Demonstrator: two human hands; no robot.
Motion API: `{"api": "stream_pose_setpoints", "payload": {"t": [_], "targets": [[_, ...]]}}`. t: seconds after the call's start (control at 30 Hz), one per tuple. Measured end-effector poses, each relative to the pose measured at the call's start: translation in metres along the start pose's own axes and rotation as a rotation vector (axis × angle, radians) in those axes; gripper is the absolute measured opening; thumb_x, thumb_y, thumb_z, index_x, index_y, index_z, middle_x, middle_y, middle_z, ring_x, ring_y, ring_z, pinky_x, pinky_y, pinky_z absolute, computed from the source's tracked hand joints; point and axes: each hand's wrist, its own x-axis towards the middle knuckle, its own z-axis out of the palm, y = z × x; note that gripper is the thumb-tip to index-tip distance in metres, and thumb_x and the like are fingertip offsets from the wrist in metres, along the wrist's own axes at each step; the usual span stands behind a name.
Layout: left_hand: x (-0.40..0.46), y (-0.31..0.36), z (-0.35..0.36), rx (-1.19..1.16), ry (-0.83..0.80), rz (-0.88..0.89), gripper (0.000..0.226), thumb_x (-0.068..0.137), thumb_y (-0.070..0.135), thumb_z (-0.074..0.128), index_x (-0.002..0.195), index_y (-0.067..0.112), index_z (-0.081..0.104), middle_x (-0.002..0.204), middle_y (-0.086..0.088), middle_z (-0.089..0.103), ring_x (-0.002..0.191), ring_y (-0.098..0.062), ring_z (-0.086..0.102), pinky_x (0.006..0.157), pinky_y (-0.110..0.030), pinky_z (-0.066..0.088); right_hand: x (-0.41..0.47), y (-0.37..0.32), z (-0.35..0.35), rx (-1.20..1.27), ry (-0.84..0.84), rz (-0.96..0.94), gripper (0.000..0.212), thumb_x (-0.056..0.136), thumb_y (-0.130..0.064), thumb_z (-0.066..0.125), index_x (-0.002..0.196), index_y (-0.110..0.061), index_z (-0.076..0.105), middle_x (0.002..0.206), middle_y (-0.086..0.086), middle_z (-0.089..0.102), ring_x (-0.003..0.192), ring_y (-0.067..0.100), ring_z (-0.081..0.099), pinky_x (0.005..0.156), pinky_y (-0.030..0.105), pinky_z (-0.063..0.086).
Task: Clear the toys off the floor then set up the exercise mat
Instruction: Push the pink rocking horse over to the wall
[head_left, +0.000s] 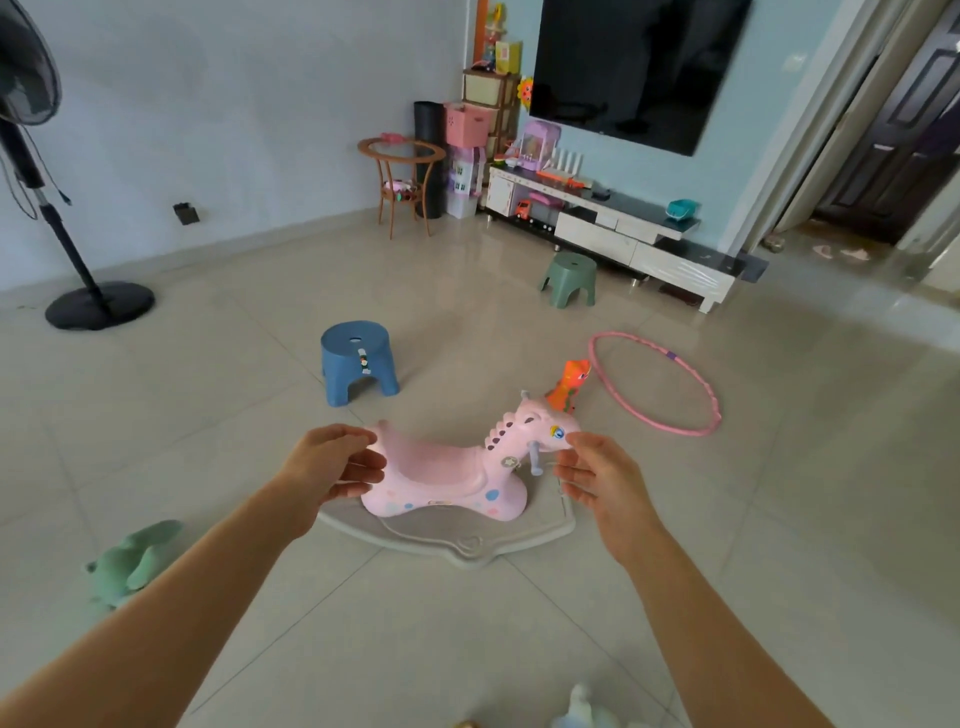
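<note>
A pink rocking horse (452, 475) on a grey rocker base stands on the tiled floor in the middle. My left hand (332, 462) is at its rear end with fingers loosely spread, at the seat back, holding nothing. My right hand (597, 475) is beside its head and grey handle, fingers relaxed and apart from it. An orange dinosaur toy (569, 387) stands just behind the horse's head. A pink hoop (701, 410) lies to the right. A green plush rabbit (130, 564) lies at the left. A dark rolled mat (428, 124) stands in the far corner.
A blue stool (358, 361) and a green stool (569, 278) stand on the floor beyond the horse. A standing fan (98, 304) is at the left, a TV cabinet (623, 234) with toys at the right, and a round side table (402, 150) in the corner. A pale plush toy (582, 709) lies at the bottom edge.
</note>
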Motion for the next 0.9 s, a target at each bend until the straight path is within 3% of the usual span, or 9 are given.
{"api": "stream_pose_setpoints", "payload": {"t": [0.1, 0.2, 0.33, 0.47, 0.9], "targets": [[0.045, 0.011, 0.018, 0.005, 0.019, -0.024, 0.017, 0.094, 0.006, 0.045, 0.083, 0.009, 0.057, 0.053, -0.002, 0.065, 0.042, -0.01, 0.062, 0.057, -0.027, 0.048, 0.054, -0.001, 0.002, 0.015, 0.0, 0.046, 0.012, 0.092, -0.012, 0.051, 0.082, -0.017, 0.056, 0.076, 0.005, 0.057, 0.068, 0.018, 0.054, 0.062, 0.024, 0.042], [0.079, 0.022, 0.037, 0.029, 0.031, -0.05, 0.017, 0.095, 0.007, 0.044, 0.083, 0.009, 0.057, 0.07, -0.009, 0.063, 0.044, -0.01, 0.062, 0.058, -0.027, 0.048, 0.097, -0.008, 0.005, -0.004, -0.016, 0.094, 0.012, 0.093, -0.012, 0.05, 0.083, -0.016, 0.054, 0.075, 0.004, 0.056, 0.065, 0.016, 0.054, 0.058, 0.02, 0.041], [0.126, 0.034, 0.06, 0.025, 0.047, -0.086, 0.018, 0.095, 0.007, 0.044, 0.083, 0.009, 0.057, 0.075, -0.012, 0.061, 0.057, -0.019, 0.06, 0.06, -0.028, 0.047, 0.154, -0.015, 0.013, -0.004, -0.029, 0.123, 0.017, 0.093, -0.009, 0.049, 0.078, -0.016, 0.054, 0.073, 0.005, 0.055, 0.065, 0.018, 0.052, 0.061, 0.023, 0.037], [0.165, 0.038, 0.072, 0.032, 0.053, -0.131, 0.016, 0.094, 0.007, 0.045, 0.083, 0.009, 0.056, 0.074, -0.012, 0.061, 0.041, -0.008, 0.06, 0.061, -0.028, 0.046, 0.201, -0.008, 0.019, -0.045, -0.027, 0.15, 0.018, 0.091, -0.006, 0.05, 0.077, -0.015, 0.054, 0.071, 0.006, 0.055, 0.065, 0.02, 0.052, 0.06, 0.025, 0.037], [0.357, 0.039, 0.109, 0.069, 0.001, -0.282, 0.017, 0.093, 0.004, 0.044, 0.082, 0.009, 0.055, 0.07, -0.011, 0.06, 0.038, -0.009, 0.059, 0.056, -0.025, 0.046, 0.346, 0.034, 0.052, -0.252, 0.067, 0.271, 0.018, 0.088, -0.005, 0.051, 0.079, -0.02, 0.055, 0.072, 0.002, 0.06, 0.058, 0.007, 0.058, 0.058, 0.021, 0.04]]}}
